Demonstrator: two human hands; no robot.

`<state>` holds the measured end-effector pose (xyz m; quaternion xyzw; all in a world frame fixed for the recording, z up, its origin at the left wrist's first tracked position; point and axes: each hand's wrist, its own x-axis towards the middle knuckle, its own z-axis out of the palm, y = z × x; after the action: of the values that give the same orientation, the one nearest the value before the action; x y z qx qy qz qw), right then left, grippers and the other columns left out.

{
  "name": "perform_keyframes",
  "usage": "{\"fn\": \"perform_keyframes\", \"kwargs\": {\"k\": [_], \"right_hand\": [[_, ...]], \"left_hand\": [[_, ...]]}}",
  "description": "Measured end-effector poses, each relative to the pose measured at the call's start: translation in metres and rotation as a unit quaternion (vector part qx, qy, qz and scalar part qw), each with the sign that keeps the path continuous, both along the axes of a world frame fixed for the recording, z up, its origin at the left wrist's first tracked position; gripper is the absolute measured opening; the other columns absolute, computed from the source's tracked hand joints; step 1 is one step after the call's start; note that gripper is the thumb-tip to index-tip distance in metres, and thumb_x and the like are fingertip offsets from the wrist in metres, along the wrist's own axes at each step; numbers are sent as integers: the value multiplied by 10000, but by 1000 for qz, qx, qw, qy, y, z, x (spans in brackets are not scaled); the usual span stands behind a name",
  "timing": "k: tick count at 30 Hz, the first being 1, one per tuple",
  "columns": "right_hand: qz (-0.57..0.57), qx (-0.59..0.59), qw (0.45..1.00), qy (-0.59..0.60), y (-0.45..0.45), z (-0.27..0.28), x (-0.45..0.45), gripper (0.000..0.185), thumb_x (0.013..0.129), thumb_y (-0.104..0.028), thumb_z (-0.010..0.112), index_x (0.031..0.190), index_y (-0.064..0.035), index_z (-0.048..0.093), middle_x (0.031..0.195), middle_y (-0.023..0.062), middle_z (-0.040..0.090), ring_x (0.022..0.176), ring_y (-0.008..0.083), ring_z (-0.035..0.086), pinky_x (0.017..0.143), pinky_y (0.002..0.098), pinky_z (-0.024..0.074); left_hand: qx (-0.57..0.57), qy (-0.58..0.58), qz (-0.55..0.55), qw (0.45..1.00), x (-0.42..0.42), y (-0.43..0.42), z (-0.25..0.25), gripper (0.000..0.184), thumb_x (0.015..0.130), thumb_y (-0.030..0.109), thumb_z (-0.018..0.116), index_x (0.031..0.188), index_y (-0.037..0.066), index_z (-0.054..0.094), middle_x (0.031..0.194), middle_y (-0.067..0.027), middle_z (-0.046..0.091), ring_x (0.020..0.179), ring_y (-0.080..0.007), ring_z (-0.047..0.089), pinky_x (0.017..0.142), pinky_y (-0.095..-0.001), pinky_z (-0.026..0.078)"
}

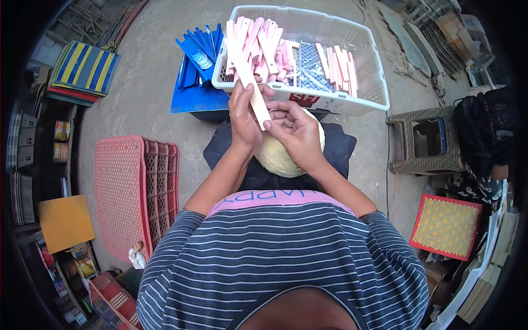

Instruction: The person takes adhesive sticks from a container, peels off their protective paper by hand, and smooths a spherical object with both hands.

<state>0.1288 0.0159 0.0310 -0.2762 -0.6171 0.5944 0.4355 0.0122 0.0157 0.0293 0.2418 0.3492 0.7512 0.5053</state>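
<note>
A long, flat, pale wooden strip is held at a slant in front of me. My left hand is closed around the strip's middle, thumb lying on it. With thumb and fingers, my right hand pinches its lower end. A round, pale yellow object sits on the dark cloth in my lap, below the hands and partly hidden by them. The strip's upper part overlaps the pink strips piled in a white plastic crate just beyond.
Blue strips lie on a blue board left of the crate. A red plastic crate stands at my left. On the right are a woven stool, a red-framed yellow seat and part of another person.
</note>
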Motion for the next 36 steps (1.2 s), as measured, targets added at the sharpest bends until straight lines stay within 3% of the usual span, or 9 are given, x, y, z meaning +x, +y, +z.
{"fn": "perform_keyframes", "kwargs": {"k": [3, 7, 11, 13, 15, 17, 20, 23, 36], "right_hand": [[56, -237, 965, 95, 6, 10, 9, 349, 849, -30, 646, 1158, 49, 505, 937, 109, 650, 808, 137, 652, 700, 243, 558], [54, -221, 972, 53, 4, 4, 8, 236, 848, -28, 648, 1062, 52, 589, 911, 113, 653, 783, 126, 649, 690, 235, 554], [-50, 103, 991, -74, -9, 3, 4, 166, 822, -20, 645, 981, 29, 640, 874, 91, 658, 791, 153, 651, 675, 257, 542], [-61, 171, 979, -89, -11, 7, 3, 134, 794, -23, 655, 919, 25, 650, 866, 115, 651, 785, 205, 655, 683, 290, 532], [-66, 268, 956, -102, -7, 3, 4, 109, 790, -24, 657, 885, 30, 652, 864, 128, 652, 777, 234, 657, 678, 314, 525], [-72, 276, 952, -109, -8, 3, 4, 97, 783, -26, 659, 862, 30, 651, 857, 137, 653, 769, 256, 656, 672, 333, 518], [-74, 289, 947, -115, -8, 3, 5, 91, 777, -29, 661, 847, 30, 650, 843, 141, 657, 754, 269, 656, 668, 341, 514], [-71, 292, 947, -118, -8, 3, 6, 94, 772, -34, 662, 842, 28, 650, 834, 142, 659, 742, 271, 655, 663, 342, 514], [-68, 325, 934, -129, -5, 1, 7, 80, 744, -35, 649, 800, 13, 619, 769, 130, 629, 676, 262, 634, 615, 339, 499]], "left_hand": [[51, 9, -39, 998, -7, 0, -2, 364, 971, 258, 326, 1191, -3, 451, 846, -98, 567, 668, -120, 564, 580, -243, 476], [87, 96, 29, 991, -9, 5, -9, 395, 967, 263, 307, 1186, -26, 462, 712, -63, 522, 567, -108, 468, 556, -231, 398], [72, 74, 63, 993, -12, 3, -11, 350, 968, 238, 310, 1100, -34, 488, 599, -42, 454, 536, -113, 402, 548, -248, 357], [51, 92, 80, 991, -13, 5, -12, 346, 969, 240, 309, 1081, -32, 491, 580, -43, 444, 536, -111, 399, 552, -244, 352], [73, 241, 142, 957, -14, 7, -22, 317, 968, 190, 316, 1068, -54, 490, 587, -48, 456, 520, -108, 410, 514, -246, 354], [97, 449, 226, 859, -16, 10, -33, 298, 965, 161, 321, 1057, -68, 489, 586, -50, 458, 508, -108, 413, 490, -246, 351], [64, 394, 194, 896, -17, 9, -33, 268, 958, 123, 338, 1045, -81, 488, 591, -53, 465, 502, -99, 416, 461, -245, 343], [41, 242, 152, 957, -15, 5, -22, 256, 956, 131, 356, 1038, -70, 491, 586, -47, 468, 508, -89, 418, 462, -243, 337], [7, 269, 191, 944, -11, 4, -20, 236, 937, 144, 401, 1026, -51, 499, 603, -43, 513, 510, -81, 441, 475, -244, 358]]}}
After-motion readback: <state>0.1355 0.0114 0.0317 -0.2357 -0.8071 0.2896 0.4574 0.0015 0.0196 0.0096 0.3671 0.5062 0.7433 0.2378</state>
